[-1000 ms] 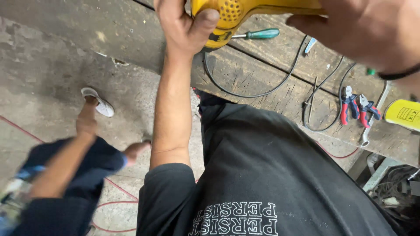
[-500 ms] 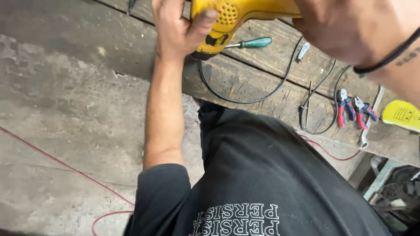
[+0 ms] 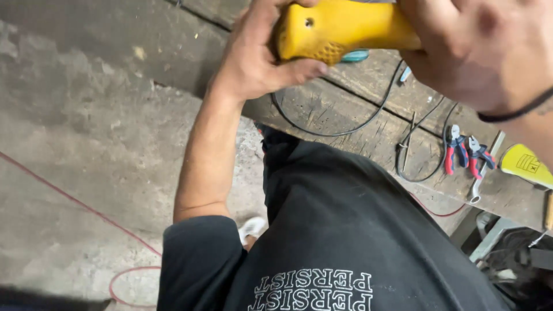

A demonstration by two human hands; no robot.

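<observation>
Worn wooden bench [image 3: 345, 109] over concrete floor, left hand [image 3: 259, 57] and right hand [image 3: 478, 52] both clasped around yellow power tool [image 3: 340, 29], pliers [image 3: 466, 152] on bench nearby.

Head camera, looking steeply down the wearer's own body

A single view, very near: it faces down past the left hand [image 3: 259, 63] and right hand [image 3: 484, 52] at the top edge, over the wooden desk [image 3: 368, 98], to the concrete floor [image 3: 86, 150] below.
</observation>
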